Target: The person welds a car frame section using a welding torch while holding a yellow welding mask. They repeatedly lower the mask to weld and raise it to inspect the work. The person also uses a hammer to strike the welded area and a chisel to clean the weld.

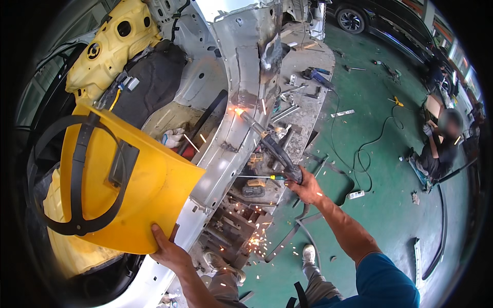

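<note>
My right hand (307,188) is wrapped round the handle of a welding torch (275,149), its cable trailing toward the floor. The torch tip meets the bare metal door pillar (247,66) of a stripped car body, where a bright orange spot glows. Sparks (258,240) scatter lower down, near my feet. At the left, my left hand (170,251) grips the lower edge of a yellow welding mask (159,177). Its inner side, with a black head strap (79,174) and a dark window, faces up. The mask covers part of the car's door opening.
A yellow moulded part (110,49) and dark matting lie inside the car. Beside the sill, a platform (308,59) carries a blue angle grinder (318,78), a battery tool and scattered metal pieces. Cables and a power strip (355,195) cross the green floor. Another person (436,149) sits at the right.
</note>
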A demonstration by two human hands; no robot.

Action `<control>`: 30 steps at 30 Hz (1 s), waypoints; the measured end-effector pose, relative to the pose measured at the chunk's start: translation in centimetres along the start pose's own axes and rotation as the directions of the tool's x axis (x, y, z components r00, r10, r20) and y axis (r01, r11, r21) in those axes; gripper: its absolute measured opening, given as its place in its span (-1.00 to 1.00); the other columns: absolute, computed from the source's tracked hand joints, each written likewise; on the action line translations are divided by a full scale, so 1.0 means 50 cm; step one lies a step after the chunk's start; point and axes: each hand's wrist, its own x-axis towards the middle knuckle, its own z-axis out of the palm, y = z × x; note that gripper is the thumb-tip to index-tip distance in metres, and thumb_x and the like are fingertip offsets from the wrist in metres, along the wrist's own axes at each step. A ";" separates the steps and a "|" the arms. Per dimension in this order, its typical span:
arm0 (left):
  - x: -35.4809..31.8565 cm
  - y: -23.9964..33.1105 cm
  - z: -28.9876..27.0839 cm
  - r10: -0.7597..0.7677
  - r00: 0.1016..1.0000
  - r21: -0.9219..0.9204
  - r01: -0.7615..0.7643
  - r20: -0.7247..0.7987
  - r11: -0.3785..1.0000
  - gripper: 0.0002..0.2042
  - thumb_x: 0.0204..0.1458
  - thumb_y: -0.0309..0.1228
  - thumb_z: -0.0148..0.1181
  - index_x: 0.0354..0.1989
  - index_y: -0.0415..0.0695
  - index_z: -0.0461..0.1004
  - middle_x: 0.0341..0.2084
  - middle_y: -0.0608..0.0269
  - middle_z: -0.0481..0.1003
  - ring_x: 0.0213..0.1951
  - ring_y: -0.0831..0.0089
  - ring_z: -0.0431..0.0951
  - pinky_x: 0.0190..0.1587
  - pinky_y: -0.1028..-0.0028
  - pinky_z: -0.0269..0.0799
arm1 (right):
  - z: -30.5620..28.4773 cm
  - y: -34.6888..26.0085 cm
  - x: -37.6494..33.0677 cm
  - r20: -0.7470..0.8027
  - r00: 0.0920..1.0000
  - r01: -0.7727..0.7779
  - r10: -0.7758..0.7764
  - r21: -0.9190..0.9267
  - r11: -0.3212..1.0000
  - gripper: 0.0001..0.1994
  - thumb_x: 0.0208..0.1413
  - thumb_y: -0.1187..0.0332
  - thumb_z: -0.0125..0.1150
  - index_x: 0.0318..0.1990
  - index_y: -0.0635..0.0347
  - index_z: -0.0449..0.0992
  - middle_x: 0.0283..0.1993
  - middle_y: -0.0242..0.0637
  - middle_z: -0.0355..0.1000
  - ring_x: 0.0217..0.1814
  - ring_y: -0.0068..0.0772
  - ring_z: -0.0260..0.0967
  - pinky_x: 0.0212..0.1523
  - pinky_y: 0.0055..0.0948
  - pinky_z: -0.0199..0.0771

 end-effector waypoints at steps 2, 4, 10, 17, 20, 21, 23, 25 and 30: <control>0.005 -0.009 -0.003 -0.013 1.000 -0.022 0.013 -0.011 1.000 -0.48 0.32 -0.23 0.14 0.26 -0.39 0.26 0.05 -0.11 0.48 -0.07 0.17 0.64 -0.20 0.32 0.75 | -0.004 -0.009 0.004 0.008 1.000 -0.017 0.017 -0.055 0.998 -0.63 0.09 0.28 0.42 -0.02 0.24 0.50 -0.29 -0.41 0.46 -0.26 -0.57 0.32 -0.18 -0.47 0.41; 0.012 -0.015 0.001 0.021 1.000 -0.009 -0.021 -0.007 1.000 -0.49 0.32 -0.23 0.14 0.25 -0.39 0.27 0.03 -0.11 0.48 -0.07 0.19 0.65 -0.20 0.32 0.75 | 0.000 -0.016 0.022 0.012 1.000 0.007 -0.007 -0.004 1.000 -0.63 0.09 0.29 0.42 -0.02 0.26 0.50 -0.30 -0.42 0.45 -0.28 -0.57 0.32 -0.18 -0.46 0.41; -0.011 -0.008 0.004 0.009 0.999 0.030 -0.010 0.048 1.000 -0.51 0.32 -0.25 0.15 0.22 -0.41 0.28 0.03 -0.10 0.47 -0.06 0.19 0.63 -0.18 0.27 0.74 | 0.006 -0.009 0.026 0.032 0.999 0.019 -0.021 0.056 0.998 -0.64 0.09 0.33 0.43 -0.02 0.26 0.49 -0.29 -0.44 0.46 -0.30 -0.62 0.35 -0.24 -0.49 0.44; -0.033 -0.015 0.015 -0.005 0.991 0.072 -0.005 0.132 0.997 -0.55 0.33 -0.26 0.13 0.18 -0.41 0.33 -0.05 -0.09 0.52 -0.11 0.17 0.67 -0.16 0.27 0.74 | -0.002 -0.012 0.022 0.054 0.998 0.016 -0.020 0.073 0.997 -0.66 0.09 0.35 0.44 -0.03 0.24 0.49 -0.29 -0.46 0.46 -0.31 -0.64 0.36 -0.26 -0.52 0.44; -0.040 -0.015 0.017 0.025 0.986 0.050 -0.034 0.167 0.998 -0.55 0.34 -0.27 0.11 0.19 -0.43 0.32 -0.06 -0.11 0.52 -0.12 0.15 0.68 -0.12 0.25 0.73 | -0.004 -0.017 0.019 0.036 0.998 0.057 -0.059 0.064 0.996 -0.68 0.08 0.36 0.45 -0.06 0.22 0.49 -0.30 -0.48 0.44 -0.32 -0.65 0.34 -0.25 -0.52 0.43; -0.042 -0.016 0.018 0.019 0.987 0.070 -0.031 0.160 0.997 -0.56 0.34 -0.28 0.11 0.18 -0.44 0.32 -0.05 -0.11 0.52 -0.12 0.15 0.67 -0.13 0.25 0.73 | -0.004 -0.017 0.020 0.036 0.998 0.048 -0.052 0.092 0.995 -0.68 0.08 0.36 0.45 -0.07 0.22 0.49 -0.31 -0.48 0.43 -0.32 -0.65 0.34 -0.25 -0.53 0.43; -0.045 -0.018 0.022 0.031 0.987 0.076 -0.044 0.159 0.996 -0.57 0.34 -0.28 0.10 0.17 -0.45 0.33 -0.05 -0.10 0.52 -0.12 0.17 0.67 -0.14 0.26 0.73 | -0.001 -0.018 0.024 0.024 1.000 -0.013 0.012 0.035 0.999 -0.68 0.08 0.36 0.45 -0.08 0.21 0.48 -0.32 -0.50 0.42 -0.32 -0.65 0.33 -0.25 -0.53 0.42; -0.051 -0.017 0.023 -0.009 0.979 0.065 -0.004 0.202 0.998 -0.59 0.35 -0.30 0.09 0.15 -0.45 0.35 -0.05 -0.09 0.52 -0.11 0.19 0.66 -0.15 0.27 0.74 | -0.003 -0.021 0.022 0.026 0.999 0.035 -0.038 0.087 0.996 -0.68 0.07 0.35 0.46 -0.09 0.21 0.48 -0.32 -0.50 0.41 -0.32 -0.66 0.32 -0.25 -0.54 0.42; -0.087 -0.015 0.046 -0.078 0.954 0.017 0.077 0.290 0.997 -0.64 0.33 -0.36 0.15 0.15 -0.40 0.36 -0.03 0.04 0.52 -0.07 0.30 0.60 -0.06 0.35 0.64 | -0.010 -0.022 0.021 0.051 0.998 -0.048 0.046 0.039 0.998 -0.46 0.07 0.27 0.45 0.14 0.35 0.41 -0.24 -0.24 0.57 -0.22 -0.52 0.42 -0.08 -0.40 0.50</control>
